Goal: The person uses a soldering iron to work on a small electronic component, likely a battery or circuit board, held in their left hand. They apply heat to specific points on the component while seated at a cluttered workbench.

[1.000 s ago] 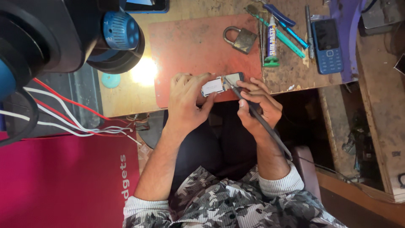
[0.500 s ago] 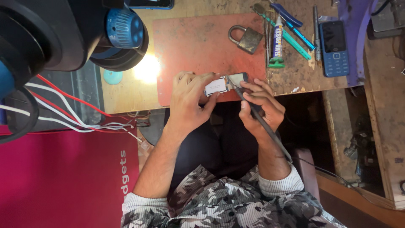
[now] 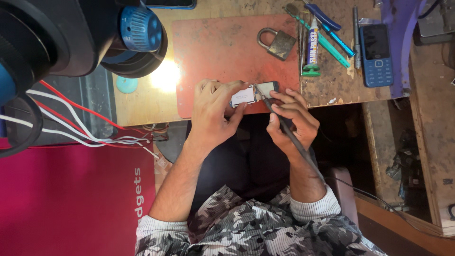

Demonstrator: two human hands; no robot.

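My left hand (image 3: pixel 215 114) grips a small phone part (image 3: pixel 253 93), a pale board with a dark end, at the near edge of the red work mat (image 3: pixel 222 52). In my right hand (image 3: pixel 290 124) I hold a soldering iron (image 3: pixel 284 127) like a pen. Its tip rests on the middle of the phone part. The iron's dark cord runs back over my right wrist towards the lower right.
A brass padlock (image 3: pixel 277 42), a tube of paste (image 3: pixel 312 47), blue-handled pliers (image 3: pixel 327 21), tweezers and a blue keypad phone (image 3: pixel 377 54) lie on the wooden bench behind the mat. A black microscope head with a blue knob (image 3: pixel 140 28) hangs at the upper left, with red and white wires (image 3: pixel 85 128) below.
Both hands stay on the phone part with the iron tip against it. The view has shifted a little, otherwise nothing has visibly moved.
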